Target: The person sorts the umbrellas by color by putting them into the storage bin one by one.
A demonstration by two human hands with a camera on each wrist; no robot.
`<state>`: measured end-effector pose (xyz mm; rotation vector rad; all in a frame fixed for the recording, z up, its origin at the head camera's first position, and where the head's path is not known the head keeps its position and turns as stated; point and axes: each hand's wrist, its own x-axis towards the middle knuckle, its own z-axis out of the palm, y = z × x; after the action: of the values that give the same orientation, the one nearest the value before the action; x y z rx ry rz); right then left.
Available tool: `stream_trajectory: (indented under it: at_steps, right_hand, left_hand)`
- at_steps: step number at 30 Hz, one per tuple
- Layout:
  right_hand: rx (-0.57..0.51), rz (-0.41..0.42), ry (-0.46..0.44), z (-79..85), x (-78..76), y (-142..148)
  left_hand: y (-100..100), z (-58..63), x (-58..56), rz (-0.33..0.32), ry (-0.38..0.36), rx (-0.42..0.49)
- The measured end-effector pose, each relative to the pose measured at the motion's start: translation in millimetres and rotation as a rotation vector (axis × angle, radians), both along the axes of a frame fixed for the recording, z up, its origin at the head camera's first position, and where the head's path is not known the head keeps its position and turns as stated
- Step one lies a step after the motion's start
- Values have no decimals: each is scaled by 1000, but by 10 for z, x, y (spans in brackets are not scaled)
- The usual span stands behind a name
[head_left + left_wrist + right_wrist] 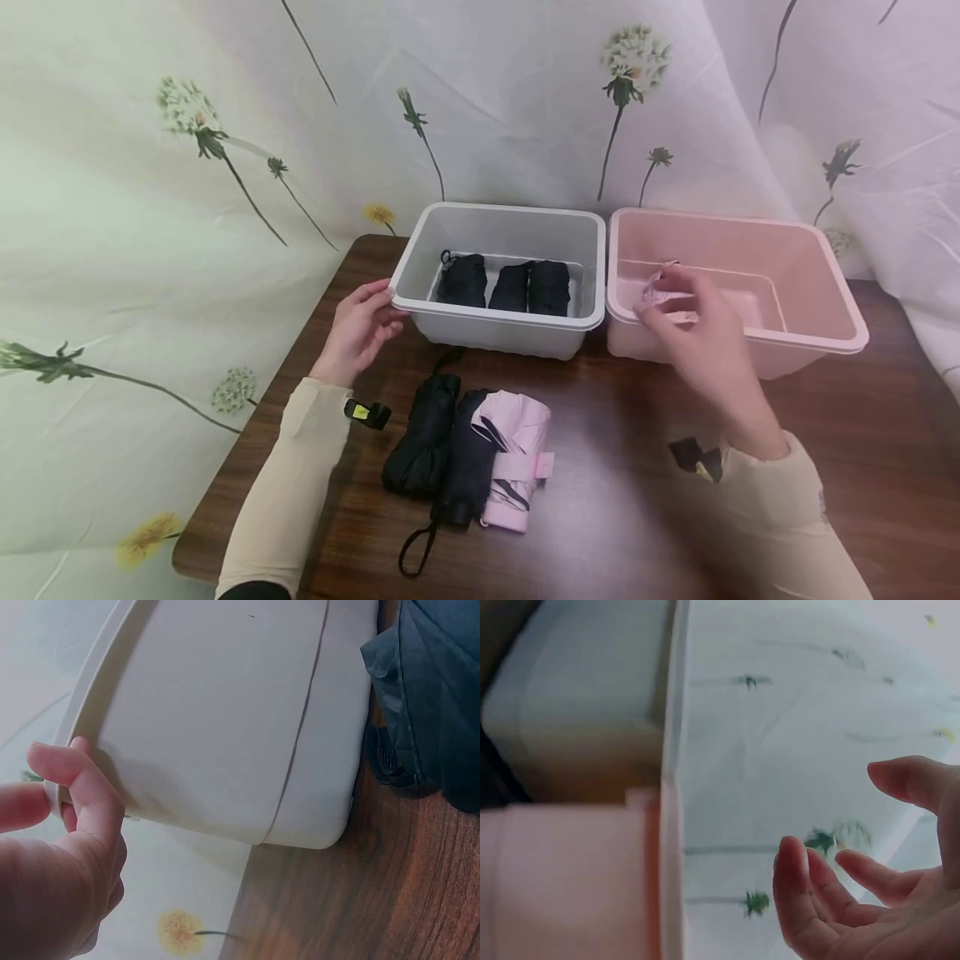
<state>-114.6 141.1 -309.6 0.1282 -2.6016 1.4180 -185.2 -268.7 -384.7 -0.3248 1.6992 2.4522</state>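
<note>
My left hand (360, 329) pinches the rim at the near left corner of a light grey plastic bin (502, 332); the left wrist view shows thumb and fingers around that rim. Three black folded umbrellas (549, 287) lie inside it. Over the near left part of a pink bin (806, 267) is my right hand (708, 346). Its fingers (791, 892) are spread loosely with nothing between them in the right wrist view. Below them in the pink bin lies a pink folded umbrella (660, 287), mostly hidden by the hand.
In front of the grey bin, two black folded umbrellas (422, 437) and a pink folded umbrella (517, 425) lie side by side on the brown wooden table (600, 492). A wrist loop (416, 550) sticks out toward me. Behind the bins hangs a dandelion-print cloth (517, 108).
</note>
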Motion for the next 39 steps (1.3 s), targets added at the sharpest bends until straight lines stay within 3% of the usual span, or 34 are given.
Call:
stream_trajectory:
  at_steps: [4, 9, 14, 19, 31, 39]
  right_hand:
    - [42, 97, -80, -188, 95, -171]
    - [158, 184, -170, -560, 218, -454]
    - [298, 218, -279, -930, 382, -775]
    - [378, 234, -359, -1159, 507, -1011]
    - [467, 219, -319, -1271, 631, -1256]
    - [498, 204, -291, -1300, 646, -1268]
  left_hand:
    - [3, -8, -12, 3, 2, 2]
    - [6, -11, -14, 3, 6, 2]
    - [10, -10, -12, 9, 5, 8]
    - [12, -14, -13, 5, 5, 6]
    - [8, -15, -16, 5, 8, 5]
    - [13, -13, -12, 8, 8, 0]
